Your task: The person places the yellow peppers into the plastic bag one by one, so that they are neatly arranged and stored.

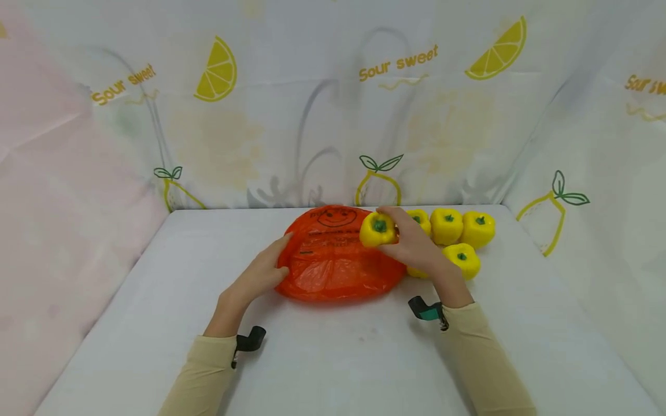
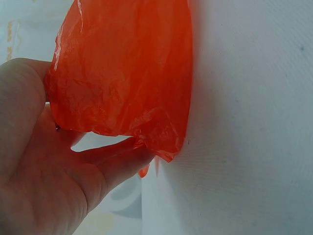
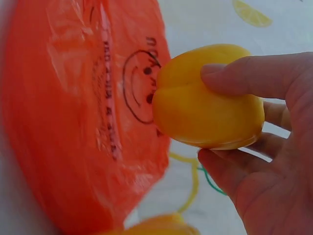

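Observation:
A red plastic bag (image 1: 333, 271) with a printed smiley face lies puffed out in the middle of the white table. My left hand (image 1: 263, 268) holds the bag at its left end; in the left wrist view some fingers go behind the red film (image 2: 122, 73) and others meet its lower corner. Above the bag's right part, my right hand (image 1: 416, 242) grips a yellow bell pepper (image 1: 377, 230), its green stem facing the head camera. The right wrist view shows thumb and fingers around the pepper (image 3: 210, 107), which overlaps the smiley print (image 3: 138, 88).
Several more yellow bell peppers (image 1: 478, 229) stand at the back right of the table (image 1: 333, 364), some partly hidden behind my right hand. A lemon-print cloth (image 1: 291, 115) hangs along the back and sides.

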{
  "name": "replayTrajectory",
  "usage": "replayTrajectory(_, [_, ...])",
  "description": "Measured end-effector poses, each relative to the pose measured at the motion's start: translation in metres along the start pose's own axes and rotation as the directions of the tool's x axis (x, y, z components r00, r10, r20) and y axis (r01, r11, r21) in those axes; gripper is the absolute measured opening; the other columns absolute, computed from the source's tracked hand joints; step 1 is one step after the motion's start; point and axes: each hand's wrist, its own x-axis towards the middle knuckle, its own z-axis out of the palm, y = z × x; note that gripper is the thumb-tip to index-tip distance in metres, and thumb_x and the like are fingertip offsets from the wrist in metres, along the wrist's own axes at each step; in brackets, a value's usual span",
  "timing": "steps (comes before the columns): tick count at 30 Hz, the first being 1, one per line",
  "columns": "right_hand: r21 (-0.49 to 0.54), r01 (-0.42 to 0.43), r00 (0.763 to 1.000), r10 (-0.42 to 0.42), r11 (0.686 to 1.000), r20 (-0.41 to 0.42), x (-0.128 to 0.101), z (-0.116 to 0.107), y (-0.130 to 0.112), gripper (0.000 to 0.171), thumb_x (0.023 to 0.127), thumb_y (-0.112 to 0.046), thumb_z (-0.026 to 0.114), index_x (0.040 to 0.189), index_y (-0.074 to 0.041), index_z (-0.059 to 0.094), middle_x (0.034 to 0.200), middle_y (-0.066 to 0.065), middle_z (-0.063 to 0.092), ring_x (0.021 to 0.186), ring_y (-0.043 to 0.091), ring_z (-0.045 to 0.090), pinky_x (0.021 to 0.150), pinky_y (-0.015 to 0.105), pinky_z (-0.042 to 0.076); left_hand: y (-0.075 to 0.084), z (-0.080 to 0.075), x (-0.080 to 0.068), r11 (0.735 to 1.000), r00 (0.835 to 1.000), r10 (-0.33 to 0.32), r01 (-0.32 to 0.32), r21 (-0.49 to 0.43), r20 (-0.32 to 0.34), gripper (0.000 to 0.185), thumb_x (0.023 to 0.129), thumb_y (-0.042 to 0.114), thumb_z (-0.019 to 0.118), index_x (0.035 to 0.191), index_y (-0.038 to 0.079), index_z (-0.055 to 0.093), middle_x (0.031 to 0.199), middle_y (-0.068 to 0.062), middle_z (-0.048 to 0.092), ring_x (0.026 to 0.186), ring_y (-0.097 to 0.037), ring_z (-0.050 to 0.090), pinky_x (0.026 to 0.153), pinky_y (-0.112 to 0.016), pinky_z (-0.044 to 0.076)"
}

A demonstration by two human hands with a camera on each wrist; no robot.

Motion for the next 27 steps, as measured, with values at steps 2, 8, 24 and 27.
replayTrajectory(2, [0.011, 0.005, 1.0, -0.005, 1.0, 0.023, 0.006, 0.011, -0.004, 0.074, 0.086, -0.017, 0.073, 0.151, -0.017, 0.036, 0.149, 0.004, 0.044, 0.125, 0.026, 0.048, 0.11, 0.05, 0.045, 0.001, 0.0, -0.001, 1.0, 1.0, 0.009, -0.009, 0.006, -0.003, 0.078, 0.088, 0.002, 0.05, 0.159, 0.009, 0.02, 0.165, -0.011, 0.025, 0.153, -0.032, 0.023, 0.124, -0.054, 0.023])
replayTrajectory(8, [0.029, 0.033, 0.999, -0.034, 0.999, 0.036, 0.028, 0.043, -0.015, 0.072, 0.085, -0.016, 0.073, 0.149, -0.015, 0.04, 0.149, 0.003, 0.045, 0.132, 0.024, 0.046, 0.115, 0.046, 0.041, 0.003, -0.001, -0.001, 1.0, 1.0, 0.005, -0.005, 0.005, -0.001, 0.077, 0.089, 0.003, 0.05, 0.159, 0.011, 0.02, 0.165, -0.008, 0.025, 0.153, -0.03, 0.022, 0.124, -0.053, 0.023])
replayTrajectory(24, [-0.009, 0.054, 0.998, -0.054, 0.999, 0.033, 0.064, 0.119, -0.028, 0.062, 0.088, -0.011, 0.072, 0.145, -0.015, 0.048, 0.141, 0.008, 0.048, 0.124, 0.026, 0.053, 0.111, 0.043, 0.047, 0.011, -0.003, -0.004, 1.0, 1.0, -0.028, 0.028, -0.011, 0.01, 0.075, 0.09, 0.007, 0.05, 0.159, 0.015, 0.022, 0.164, -0.003, 0.027, 0.153, -0.027, 0.025, 0.123, -0.053, 0.026])
replayTrajectory(27, [-0.002, 0.059, 0.998, -0.059, 0.998, 0.027, 0.064, 0.124, -0.027, 0.061, 0.088, -0.01, 0.072, 0.144, -0.017, 0.049, 0.146, 0.008, 0.045, 0.128, 0.027, 0.051, 0.112, 0.044, 0.045, 0.012, -0.004, -0.005, 1.0, 1.0, -0.02, 0.02, -0.004, 0.0, 0.076, 0.089, 0.006, 0.05, 0.159, 0.015, 0.023, 0.164, -0.003, 0.027, 0.153, -0.027, 0.025, 0.123, -0.053, 0.026])
